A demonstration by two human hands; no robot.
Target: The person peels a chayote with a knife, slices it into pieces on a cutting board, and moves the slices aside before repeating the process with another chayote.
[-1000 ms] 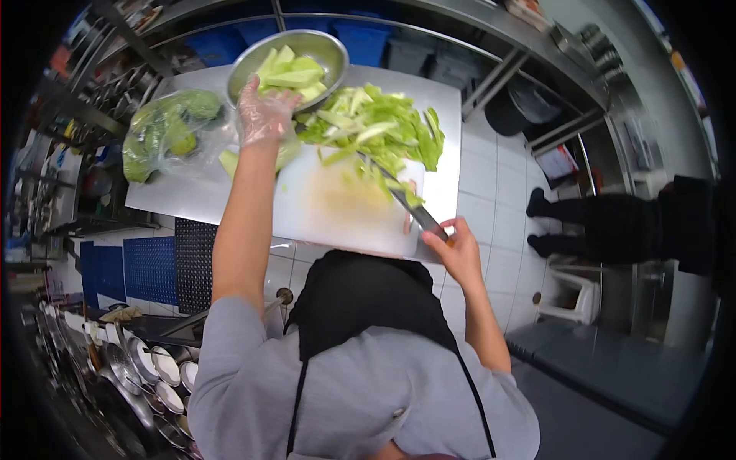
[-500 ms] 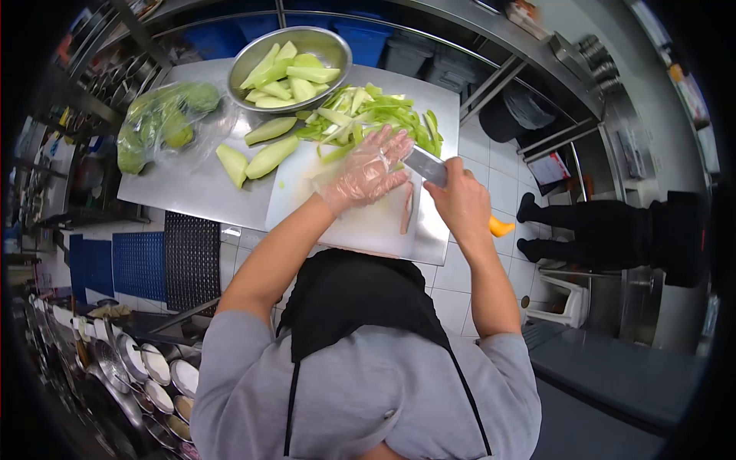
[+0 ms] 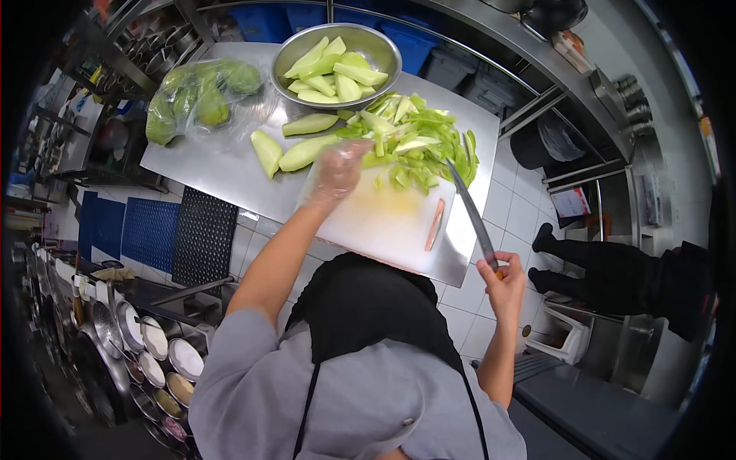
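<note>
My right hand (image 3: pixel 504 284) is closed around the handle of a long knife (image 3: pixel 477 221), held off the right side of the table with its tip by the green peelings (image 3: pixel 429 134). My left hand (image 3: pixel 339 172), in a clear plastic glove, is over the upper left of the white cutting board (image 3: pixel 376 222). Its fingers are blurred, close to a pale peeled piece at the heap's edge. Small green scraps (image 3: pixel 414 179) lie along the board's top. Left of this hand are peeled pale-green vegetable pieces (image 3: pixel 307 153).
A steel bowl (image 3: pixel 389 52) of peeled wedges stands at the back of the steel table (image 3: pixel 207 172). Whole green vegetables in a plastic bag (image 3: pixel 203 100) lie at the left. Another person in dark clothing (image 3: pixel 606 264) is at the right, beyond the tiled floor.
My right hand has drawn the knife away from the heap, down and right. My left hand has moved left off the peelings, uncovering scraps on the board. The view has shifted.
</note>
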